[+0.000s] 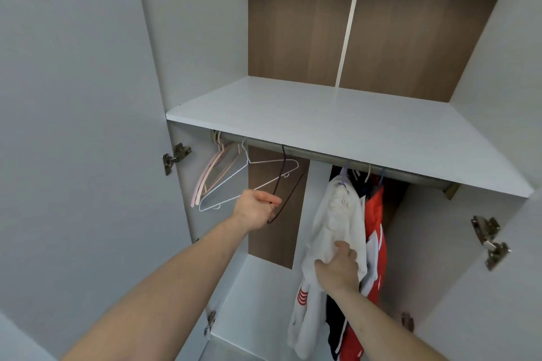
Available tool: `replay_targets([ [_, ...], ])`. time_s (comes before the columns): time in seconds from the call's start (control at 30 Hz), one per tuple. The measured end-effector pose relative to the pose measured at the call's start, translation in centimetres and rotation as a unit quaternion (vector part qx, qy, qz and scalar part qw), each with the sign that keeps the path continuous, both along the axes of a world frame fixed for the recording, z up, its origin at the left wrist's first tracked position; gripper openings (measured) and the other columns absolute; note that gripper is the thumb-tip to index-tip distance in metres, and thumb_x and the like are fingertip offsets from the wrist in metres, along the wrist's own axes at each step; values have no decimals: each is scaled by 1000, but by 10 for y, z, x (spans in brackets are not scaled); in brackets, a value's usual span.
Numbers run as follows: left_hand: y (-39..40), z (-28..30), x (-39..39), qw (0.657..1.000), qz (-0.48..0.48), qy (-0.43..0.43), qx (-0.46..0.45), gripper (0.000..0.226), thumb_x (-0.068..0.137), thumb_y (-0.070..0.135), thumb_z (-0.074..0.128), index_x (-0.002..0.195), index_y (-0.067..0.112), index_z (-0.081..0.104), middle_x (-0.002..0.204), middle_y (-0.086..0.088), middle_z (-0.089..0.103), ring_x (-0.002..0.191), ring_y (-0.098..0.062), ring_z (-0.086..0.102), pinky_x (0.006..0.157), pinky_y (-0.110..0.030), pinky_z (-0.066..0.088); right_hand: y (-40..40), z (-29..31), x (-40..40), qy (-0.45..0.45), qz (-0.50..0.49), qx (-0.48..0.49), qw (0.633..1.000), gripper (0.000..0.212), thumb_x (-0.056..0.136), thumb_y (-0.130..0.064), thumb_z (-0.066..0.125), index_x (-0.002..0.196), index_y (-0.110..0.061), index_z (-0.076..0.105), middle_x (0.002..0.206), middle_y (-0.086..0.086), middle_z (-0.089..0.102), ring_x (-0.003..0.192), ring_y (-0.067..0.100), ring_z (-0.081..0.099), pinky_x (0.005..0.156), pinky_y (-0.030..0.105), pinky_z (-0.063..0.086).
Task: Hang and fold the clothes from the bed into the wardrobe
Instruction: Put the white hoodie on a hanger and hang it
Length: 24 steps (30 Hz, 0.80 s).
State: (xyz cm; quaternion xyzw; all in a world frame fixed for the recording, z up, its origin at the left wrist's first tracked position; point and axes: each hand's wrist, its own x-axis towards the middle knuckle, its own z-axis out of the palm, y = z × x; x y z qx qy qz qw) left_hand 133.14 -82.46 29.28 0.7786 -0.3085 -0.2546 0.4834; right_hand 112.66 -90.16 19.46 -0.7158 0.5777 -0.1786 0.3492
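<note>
I face the open wardrobe, where a grey rail (316, 154) runs under a white shelf (337, 126). My left hand (255, 209) pinches the lower bar of a dark thin hanger (283, 173) that hangs from the rail. Beside it hang a white wire hanger (234, 184) and pink hangers (209, 173), all bare. To the right, a white garment (331, 220) hangs on a lilac hanger; my right hand (338, 265) grips its fabric low down. Behind it hang a red and white garment (374, 231) and a dark one.
The left door (73, 126) stands open close to my left arm, with metal hinges (175, 157) on its edge. The right door's hinges (491, 243) show at the right. The wardrobe's back is brown wood with a white strip (350, 17).
</note>
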Motion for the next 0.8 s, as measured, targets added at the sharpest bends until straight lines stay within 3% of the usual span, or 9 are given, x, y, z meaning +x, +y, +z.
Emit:
replay_targets([
  [0.07,11,-2,-11,1000,-12,-20,16,36,98,3,58,83,29,77,94,-3,75,76,-8,70,64,-13,56,17,3,-5,-15,4,-1,1000,62,91,-23,70,144,-21,38,146,6,42,127,32,53,99,47,57],
  [0.13,30,-8,-25,998,-19,-53,40,34,98,6,59,86,31,79,104,0,74,94,-14,70,88,-26,60,34,4,-12,-33,10,-1,999,58,92,-21,69,142,-23,40,147,5,42,125,31,55,99,46,57],
  [0.2,60,-16,-38,997,-18,-59,53,36,98,6,57,85,32,79,110,2,73,105,-18,68,95,-31,59,53,2,-20,-56,16,-4,998,53,93,-19,69,139,-24,42,146,3,43,123,28,54,100,41,56],
  [0.3,115,-29,-52,998,-5,-37,57,43,95,4,56,75,36,77,96,0,76,91,-16,72,72,-24,58,82,-2,-27,-83,39,8,996,47,95,-16,68,135,-23,44,140,0,47,116,24,58,94,35,55],
  [0.4,179,-45,-63,999,24,-4,41,45,95,1,54,73,32,77,69,6,70,62,-8,64,57,-20,49,111,-12,-23,-115,87,44,989,34,96,-15,66,125,-24,51,128,-2,55,98,12,59,75,23,50],
  [0.5,249,-59,-74,998,38,31,31,46,95,-6,49,77,25,78,63,3,64,61,-15,56,52,-21,41,145,-21,-9,-125,147,82,978,19,97,-15,65,112,-27,61,117,-8,62,84,1,63,61,13,45],
  [0.57,299,-65,-84,998,42,30,44,47,93,-7,48,77,25,78,64,3,63,60,-14,53,51,-20,39,171,-27,1,-116,200,112,967,14,98,-17,64,104,-29,64,112,-7,66,85,7,68,66,18,49],
  [0.67,369,-75,-102,994,74,10,75,54,92,-5,49,81,41,77,72,3,71,65,-11,58,61,-21,47,213,-38,13,-84,290,173,937,10,97,-18,65,100,-26,68,106,-4,70,77,11,74,68,27,55],
  [0.8,443,-87,-137,982,157,26,102,44,95,4,50,84,38,77,81,-10,72,66,-21,61,59,-26,48,267,-61,32,-34,391,253,884,8,96,-11,66,95,-18,69,99,5,74,64,11,72,54,24,50],
])
